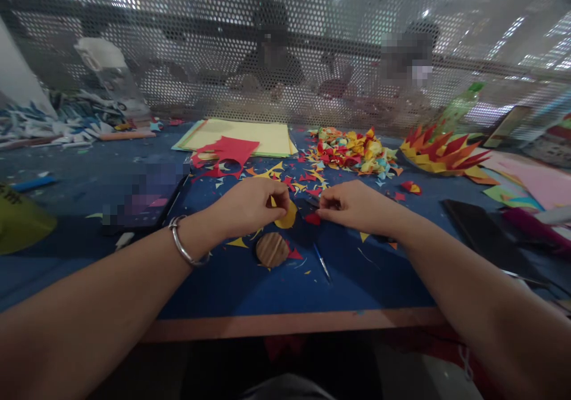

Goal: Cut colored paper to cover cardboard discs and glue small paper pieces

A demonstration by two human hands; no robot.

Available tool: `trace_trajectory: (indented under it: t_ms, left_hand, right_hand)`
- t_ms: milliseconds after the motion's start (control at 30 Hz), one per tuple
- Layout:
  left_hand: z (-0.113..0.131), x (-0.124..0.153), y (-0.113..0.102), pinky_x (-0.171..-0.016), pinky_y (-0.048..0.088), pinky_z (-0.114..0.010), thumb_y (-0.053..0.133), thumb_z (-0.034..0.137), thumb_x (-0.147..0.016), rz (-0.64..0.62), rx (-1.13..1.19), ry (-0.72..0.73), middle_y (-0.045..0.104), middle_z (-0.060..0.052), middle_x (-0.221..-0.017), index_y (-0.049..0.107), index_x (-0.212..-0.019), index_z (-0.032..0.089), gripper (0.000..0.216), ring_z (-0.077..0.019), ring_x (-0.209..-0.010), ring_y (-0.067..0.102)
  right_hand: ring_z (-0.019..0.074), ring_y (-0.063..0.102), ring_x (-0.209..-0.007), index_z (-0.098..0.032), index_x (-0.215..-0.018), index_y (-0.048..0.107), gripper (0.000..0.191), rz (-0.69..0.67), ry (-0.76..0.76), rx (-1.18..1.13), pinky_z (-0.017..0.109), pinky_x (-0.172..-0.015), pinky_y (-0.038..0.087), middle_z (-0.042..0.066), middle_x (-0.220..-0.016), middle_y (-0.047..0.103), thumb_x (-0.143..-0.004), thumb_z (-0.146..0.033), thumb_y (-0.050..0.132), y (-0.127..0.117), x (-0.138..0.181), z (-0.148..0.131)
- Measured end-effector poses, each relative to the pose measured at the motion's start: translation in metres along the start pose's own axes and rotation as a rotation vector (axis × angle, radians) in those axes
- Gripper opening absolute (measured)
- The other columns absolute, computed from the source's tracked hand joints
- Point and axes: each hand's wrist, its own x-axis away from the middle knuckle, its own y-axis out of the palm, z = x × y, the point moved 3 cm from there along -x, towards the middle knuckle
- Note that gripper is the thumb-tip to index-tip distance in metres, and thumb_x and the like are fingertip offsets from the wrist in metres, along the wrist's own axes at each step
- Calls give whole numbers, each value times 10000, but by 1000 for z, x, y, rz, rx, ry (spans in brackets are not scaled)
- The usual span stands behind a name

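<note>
My left hand [257,208], with a silver bangle at the wrist, pinches a rounded yellow paper piece [286,216] between thumb and fingers. To its right, my right hand [352,208] is closed, thumb and fingers drawn together. A small red paper piece [313,219] lies at its fingertips, and something thin and dark [309,203] shows beside them; which of these it grips, I cannot tell. Below the hands are a round striped wooden disc [272,249] and a blue-tipped pen [322,263]. Paper scraps [307,178] are scattered beyond the hands.
Behind the scraps lie a stack of coloured paper [254,135], cut red paper [229,153] and a heap of folded paper pieces [354,152]. A spiky red-and-yellow paper piece [446,153] stands right. Phones [154,197] [486,236] flank my arms; a perforated screen [214,61] closes the back.
</note>
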Motion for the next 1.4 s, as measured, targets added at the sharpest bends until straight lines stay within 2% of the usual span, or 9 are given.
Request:
trace_trajectory:
  t_ms: [100, 233, 367, 567, 767, 900, 1100, 1267, 1400]
  left_hand:
    - [0, 0, -5, -647, 400, -268, 634, 196, -788, 45, 14, -44, 708, -1, -781, 712, -827, 176, 89, -145, -700, 608]
    - [1, -1, -8, -624, 403, -265, 655, 235, -805, 103, 124, -61, 695, 0, -751, 704, -836, 168, 89, -133, -660, 580]
    - [0, -2, -5, -649, 445, -254, 684, 256, -814, 118, 386, -87, 687, 1, -743, 660, -843, 161, 102, -128, -678, 610]
    - [-4, -4, 5, -628, 478, -239, 707, 164, -812, 112, 848, -260, 659, 9, -691, 597, -815, 159, 110, -106, -627, 614]
    - [2, -2, 9, -623, 490, -235, 709, 121, -817, 27, 1038, -327, 711, -43, -798, 641, -993, 123, 189, -110, -652, 648]
    - [4, 0, 12, -626, 492, -231, 736, 107, -782, 4, 1102, -368, 713, -48, -828, 654, -1031, 112, 262, -112, -664, 656]
    - [5, 1, 15, -685, 504, -239, 730, 170, -781, 22, 1111, -320, 697, -41, -799, 693, -853, 119, 96, -116, -721, 655]
    - [8, 2, 14, -667, 481, -236, 806, 322, -750, 26, 1016, -216, 696, -38, -794, 727, -884, 123, 253, -115, -718, 632]
    - [10, 2, 14, -644, 467, -227, 851, 296, -701, 44, 951, -170, 675, -9, -744, 734, -904, 116, 295, -91, -663, 590]
  right_hand:
    - [115, 501, -576, -162, -717, 646, 168, 74, -6, -20, 256, -573, 316, -7, -624, 598, -858, -255, 644, 0, 1, -1]
    - [108, 512, -600, -159, -813, 674, 171, 265, -114, -214, 243, -572, 362, 5, -720, 622, -891, -309, 650, -3, 4, -5]
    - [93, 512, -600, -152, -959, 693, 129, 371, -233, -310, 227, -554, 394, 14, -813, 632, -894, -258, 657, -3, 9, -11]
    - [112, 550, -668, -172, -1118, 665, 226, 464, -421, -117, 248, -622, 445, 43, -962, 652, -894, -198, 670, -2, 11, -17]
    - [187, 621, -898, -165, -1033, 668, 116, 480, -532, -58, 294, -762, 485, 86, -971, 676, -959, -183, 581, 2, 11, -19]
    - [165, 600, -812, -171, -945, 658, 73, 502, -515, -72, 278, -716, 466, 52, -866, 644, -951, -175, 585, 0, 12, -21]
    - [109, 556, -674, -172, -871, 649, 46, 474, -384, -220, 236, -622, 436, -1, -777, 579, -908, -159, 625, -1, 10, -21]
    - [92, 524, -624, -173, -841, 638, 60, 470, -335, -258, 223, -558, 400, -10, -756, 577, -899, -167, 623, -2, 8, -20]
    - [94, 510, -617, -177, -814, 619, 82, 475, -313, -256, 233, -565, 394, -18, -724, 559, -896, -181, 625, -2, 8, -20]
